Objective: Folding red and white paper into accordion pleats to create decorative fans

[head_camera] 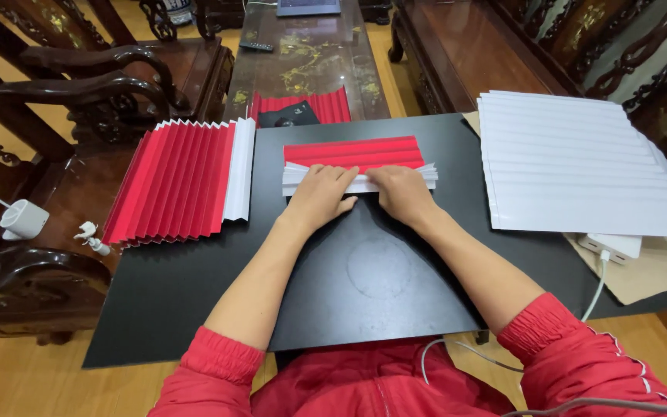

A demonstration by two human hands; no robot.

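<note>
Both hands (360,193) cover the near edge of the folded paper (359,154); beyond it, a dark pouch (287,116), perhaps, hides part of another red pleated sheet (326,106).

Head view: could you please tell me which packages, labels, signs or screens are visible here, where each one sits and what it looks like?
Screen: far end of the glossy dark table, top edge of view; flat rectangle, dark frame, bluish-grey face, mostly cut off.
Black packet: beyond the black board, lying on a red pleated sheet; small, flat, dark with a faint pale mark.
No signs or other labels can be made out.
</note>
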